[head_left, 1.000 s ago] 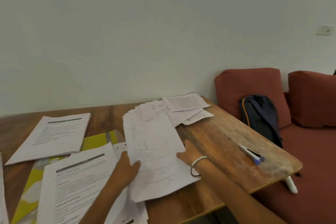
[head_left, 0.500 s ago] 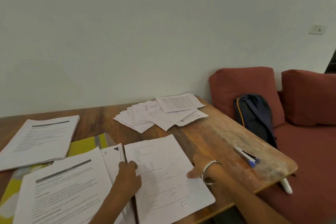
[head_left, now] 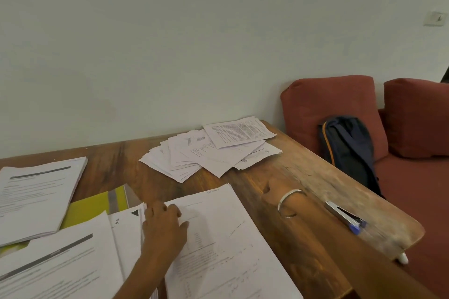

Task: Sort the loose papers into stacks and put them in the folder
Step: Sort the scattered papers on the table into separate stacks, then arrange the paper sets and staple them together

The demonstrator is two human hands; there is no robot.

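Sheet (head_left: 226,245) now lies flat on the tabletop (head_left: 303,177); left hand (head_left: 164,228) presses it, right hand (head_left: 274,192) released, blurred, fingers unclear.

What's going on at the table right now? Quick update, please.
Left hand rests on near sheet. Right hand reaching over table, blurred. Loose pile unsorted. Yellow folder half buried under stacks.

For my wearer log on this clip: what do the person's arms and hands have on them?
Both forearms are bare, with no sleeves in view and no gloves. The right hand has a thin, plain silver-coloured bangle round the wrist. The left hand shows no ring, watch or band in this view. The right hand is blurred, so finer detail cannot be told.
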